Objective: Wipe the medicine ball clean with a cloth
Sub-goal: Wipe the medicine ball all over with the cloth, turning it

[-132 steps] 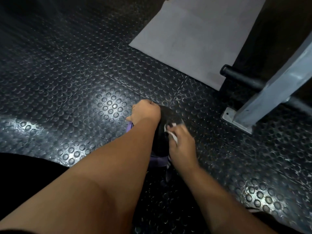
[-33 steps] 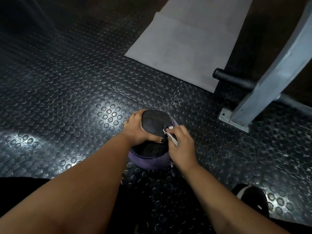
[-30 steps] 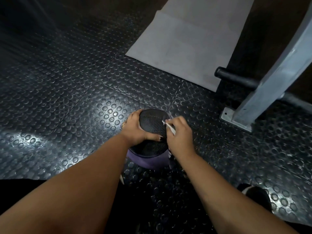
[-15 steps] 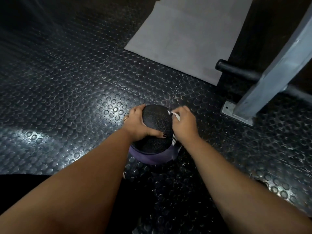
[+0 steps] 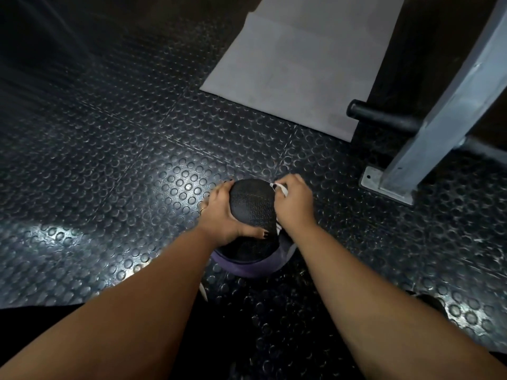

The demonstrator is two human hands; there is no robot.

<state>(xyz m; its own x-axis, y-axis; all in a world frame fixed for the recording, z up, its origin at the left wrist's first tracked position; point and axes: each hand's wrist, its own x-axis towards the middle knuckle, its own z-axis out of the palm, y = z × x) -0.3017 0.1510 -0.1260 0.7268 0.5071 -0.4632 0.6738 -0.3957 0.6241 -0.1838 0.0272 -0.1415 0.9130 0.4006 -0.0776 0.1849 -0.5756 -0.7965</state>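
Resting on the studded black rubber floor (image 5: 115,165), the round black-and-purple textured medicine ball (image 5: 253,207) is cupped by the left hand (image 5: 222,215); the right hand (image 5: 295,202) pinches a white cloth (image 5: 282,189). Firm, overlapping strokes would likely clean best.

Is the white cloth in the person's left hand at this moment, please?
No, the right hand pinches the white cloth against the black and purple textured medicine ball, while the left hand grips the ball's other side.
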